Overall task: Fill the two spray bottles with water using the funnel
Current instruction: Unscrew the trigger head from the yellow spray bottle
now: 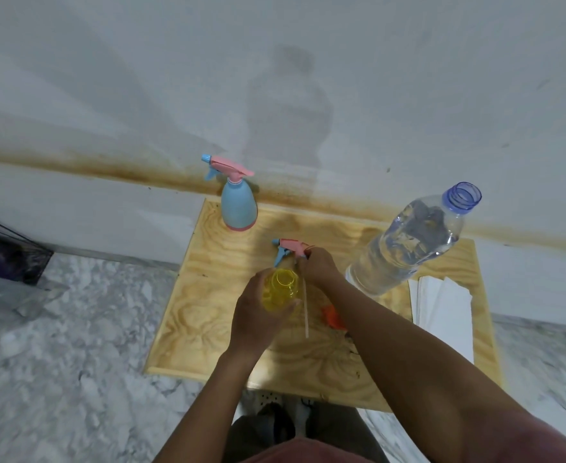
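**Sprayer head off the yellow bottle**

Plywood table (pixel 208 295), pale with a raised lip, stands against a white wall (pixel 308 78) streaked with a rust-brown stain, and the person leans over it with both arms out.

The left hand (pixel 254 315) is wrapped round the yellow translucent plastic spray bottle (pixel 281 289), with fingers and thumb curled about its body. It holds the bottle upright near the middle of the table. The bottle's neck is open and uncovered. Whether its base rests on the wood, I cannot tell from here.

The right hand (pixel 320 265) pinches the pink and blue trigger sprayer head (pixel 288 247) just beyond the bottle's mouth, fingers closed tight on its collar. The thin white dip tube (pixel 305 309) hangs from the head and runs down the right side of the yellow bottle, outside it.

The orange plastic funnel (pixel 331 317) lies on the table just right of the tube, partly hidden behind the right forearm.

A tall clear plastic water bottle (pixel 408 242) stands to the right. It is uncapped, has a blue ring at its neck, and holds water most of the way up.

The pale blue spray bottle (pixel 239 205), with a pink base and its own pink trigger head fitted on, stands at the far edge, well apart from both hands.

A stack of white paper sheets (pixel 448 312) lies along the right edge, beside the water bottle. Grey marbled floor (pixel 74 329) surrounds the table.
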Tool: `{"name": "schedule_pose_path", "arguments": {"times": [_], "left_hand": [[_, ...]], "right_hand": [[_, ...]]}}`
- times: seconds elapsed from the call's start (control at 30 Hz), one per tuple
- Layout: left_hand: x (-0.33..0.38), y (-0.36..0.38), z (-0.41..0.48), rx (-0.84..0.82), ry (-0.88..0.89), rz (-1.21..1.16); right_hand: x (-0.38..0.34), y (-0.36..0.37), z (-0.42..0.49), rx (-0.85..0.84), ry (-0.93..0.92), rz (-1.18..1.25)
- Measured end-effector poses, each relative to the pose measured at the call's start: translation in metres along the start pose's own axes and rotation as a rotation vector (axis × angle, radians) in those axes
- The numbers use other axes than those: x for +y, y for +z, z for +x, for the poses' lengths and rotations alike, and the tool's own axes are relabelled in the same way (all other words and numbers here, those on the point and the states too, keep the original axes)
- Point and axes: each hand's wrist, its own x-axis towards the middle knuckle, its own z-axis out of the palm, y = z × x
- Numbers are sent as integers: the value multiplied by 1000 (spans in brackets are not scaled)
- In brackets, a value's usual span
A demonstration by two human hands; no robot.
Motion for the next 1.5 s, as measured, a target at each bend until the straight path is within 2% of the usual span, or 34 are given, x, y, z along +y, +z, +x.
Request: {"name": "schedule_pose_path", "arguments": {"times": [0.23, 0.43, 0.53, 0.87, 1.1, 1.3, 1.37, 1.5], "left_hand": [[1, 0, 0, 6, 6, 14], [-3, 1, -3, -4, 15, -16], [-4, 1, -3, -1, 21, -23], [-8, 5, -2, 43, 44, -33], [-5, 4, -2, 44, 30, -23], [-1, 3, -5, 58, 58, 24], [1, 3, -7, 75, 71, 49], [2, 3, -9, 65, 53, 70]], "right_hand": [[-6, -12, -17, 110, -14, -20], [5, -32, -99, 334, -194, 45], [26, -34, -137, 408, -200, -50], [75, -36, -152, 318, -163, -395], [74, -44, -146, 347, -129, -446], [55, -62, -168, 494, -170, -238], [46, -73, -174, 495, -195, -171], [15, -101, -180, 461, -379, 65]]}}
